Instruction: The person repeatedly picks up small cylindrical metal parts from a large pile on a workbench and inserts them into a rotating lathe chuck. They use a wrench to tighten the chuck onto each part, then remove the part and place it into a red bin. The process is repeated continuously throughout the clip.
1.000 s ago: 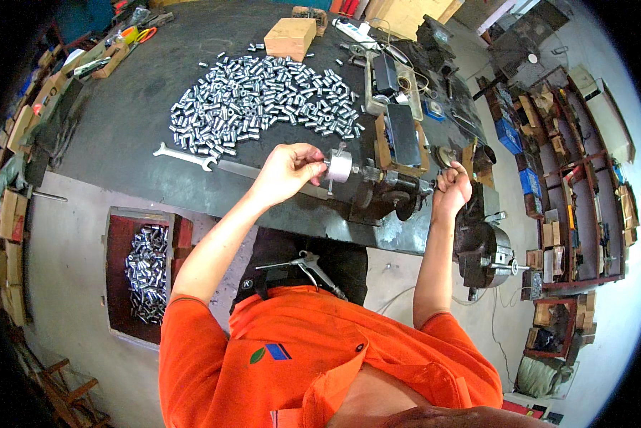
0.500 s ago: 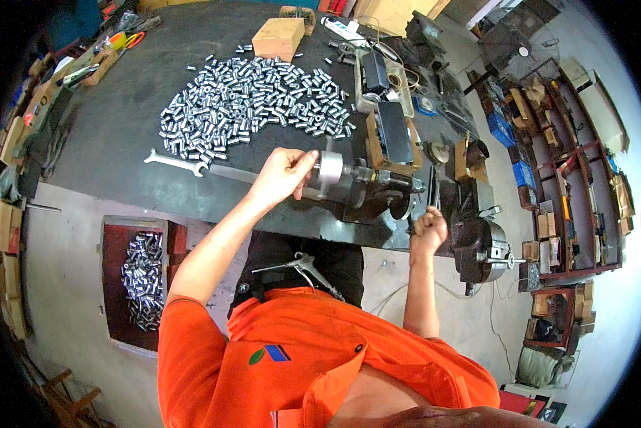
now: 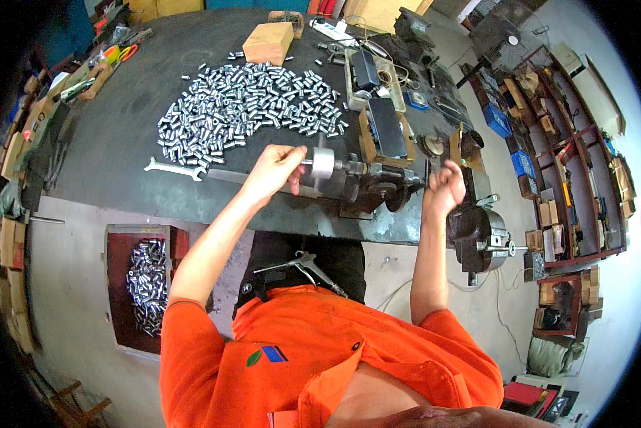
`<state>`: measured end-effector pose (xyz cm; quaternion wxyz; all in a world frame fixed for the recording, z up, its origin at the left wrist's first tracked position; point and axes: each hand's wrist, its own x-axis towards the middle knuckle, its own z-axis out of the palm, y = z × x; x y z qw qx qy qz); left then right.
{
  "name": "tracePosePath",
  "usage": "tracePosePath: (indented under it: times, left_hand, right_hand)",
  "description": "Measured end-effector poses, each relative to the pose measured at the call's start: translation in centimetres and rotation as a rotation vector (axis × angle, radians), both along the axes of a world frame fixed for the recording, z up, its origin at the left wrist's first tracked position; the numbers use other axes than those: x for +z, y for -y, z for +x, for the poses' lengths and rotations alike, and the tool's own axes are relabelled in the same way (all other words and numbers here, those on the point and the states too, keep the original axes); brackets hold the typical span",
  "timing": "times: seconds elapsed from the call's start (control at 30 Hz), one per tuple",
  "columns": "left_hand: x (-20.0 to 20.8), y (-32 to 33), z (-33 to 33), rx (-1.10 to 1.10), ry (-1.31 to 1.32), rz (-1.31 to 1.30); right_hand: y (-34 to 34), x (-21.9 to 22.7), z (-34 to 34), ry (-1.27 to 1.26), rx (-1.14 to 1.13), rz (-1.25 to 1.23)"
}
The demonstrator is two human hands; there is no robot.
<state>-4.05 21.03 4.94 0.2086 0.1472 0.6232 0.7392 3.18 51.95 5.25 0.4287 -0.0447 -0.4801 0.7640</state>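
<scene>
My left hand (image 3: pixel 272 175) pinches a small metal part, mostly hidden by the fingers, against the left end of a bench-mounted spindle device. The silver round collar (image 3: pixel 323 163) of the device lies just right of the fingertips. Its dark body (image 3: pixel 385 187) runs to the right along the table's front edge. Beside the device's right end my right hand (image 3: pixel 445 191) is curled closed around a lever, slightly smeared by motion; the lever is mostly hidden. Behind my left hand, a heap of short shiny metal sleeves (image 3: pixel 242 103) covers the tabletop.
An open-ended wrench (image 3: pixel 174 169) lies left of my left hand. A wooden block (image 3: pixel 268 43) stands behind the heap. Dark boxes (image 3: pixel 386 128) sit behind the device, a bench vise (image 3: pixel 483 232) at right. A red bin (image 3: pixel 121 292) of sleeves is below left; an air gun (image 3: pixel 303 267) lies at my lap.
My right hand has moved up and slightly right, along with the lever. My left hand keeps its place at the collar. The whole view has shifted a little.
</scene>
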Motion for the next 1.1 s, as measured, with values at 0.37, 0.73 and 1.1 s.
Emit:
tracePosePath:
  times: [0.37,0.73,1.1]
  left_hand:
    - [0.2,1.1,-0.3,-0.035,-0.009,-0.044]
    - [-6.5,20.9,4.4,0.563,0.077,-0.441]
    - [-12.0,31.7,8.5,0.478,-0.06,-1.213]
  right_hand:
    - [-0.2,-8.5,4.5,0.306,-0.002,-0.219]
    - [0.9,1.7,7.0,-0.039,0.189,0.13]
    - [7.9,17.8,9.1,-0.881,1.789,-0.14]
